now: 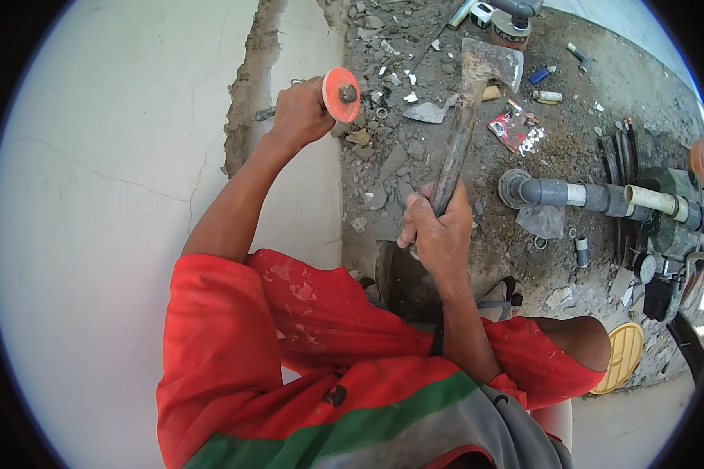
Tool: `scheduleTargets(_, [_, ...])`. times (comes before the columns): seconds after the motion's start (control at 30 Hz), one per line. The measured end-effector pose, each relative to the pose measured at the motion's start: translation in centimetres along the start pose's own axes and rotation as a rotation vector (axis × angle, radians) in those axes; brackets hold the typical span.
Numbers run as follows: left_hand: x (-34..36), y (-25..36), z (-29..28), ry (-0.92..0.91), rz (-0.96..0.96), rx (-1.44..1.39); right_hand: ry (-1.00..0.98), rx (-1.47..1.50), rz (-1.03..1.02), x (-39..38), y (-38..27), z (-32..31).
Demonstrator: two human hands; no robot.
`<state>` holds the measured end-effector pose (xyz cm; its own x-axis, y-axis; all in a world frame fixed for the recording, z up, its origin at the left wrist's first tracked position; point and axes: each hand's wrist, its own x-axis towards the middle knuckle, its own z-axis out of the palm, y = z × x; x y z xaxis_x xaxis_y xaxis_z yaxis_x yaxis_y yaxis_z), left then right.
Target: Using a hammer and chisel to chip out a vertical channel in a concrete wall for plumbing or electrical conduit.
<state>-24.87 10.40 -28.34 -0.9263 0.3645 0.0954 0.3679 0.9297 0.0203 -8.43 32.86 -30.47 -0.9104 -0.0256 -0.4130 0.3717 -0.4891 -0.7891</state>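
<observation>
Well, leftmost on my feed is a pale, cracked wall point(117, 148), cut by a rough-edged groove point(245, 109). The person's left hand point(299, 113) is closed in a fist in front of that groove, gripping a chisel point(348, 94). An orange disc guard point(331, 100) sits on the thumb side, between the fist and the metal butt, which I take to be there to shield the knuckles. The butt points right; I read the dark metal bit left of the fist as the other end, but I can't tell whether it touches the wall.

Further right, a trowel point(425, 113) lies on the rubble-strewn floor, apparently set aside. The right hand point(444, 230) is wrapped around the lower handle of a hatchet point(461, 133), a low hold that I'd guess gives it more swing. Its head is up, the blunt side toward the chisel and the cutting edge away, so I judge the blunt side is the striking face.

Beyond, grey pipework point(551, 192) runs toward a pump point(669, 219), with a yellow lid point(624, 357) lower down.
</observation>
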Motion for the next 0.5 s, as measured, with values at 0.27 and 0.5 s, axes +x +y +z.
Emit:
scheduleTargets(0.27, [1.1,-0.9,-0.1,-0.068,-0.193,-0.025,0.396,0.459,-0.433,2.0,-6.5,-0.8])
scheduleTargets(0.5, [1.5,-1.4,-0.2,-0.008,-0.162,-0.035,-0.24,-0.054,0.203,1.8,2.1,3.2])
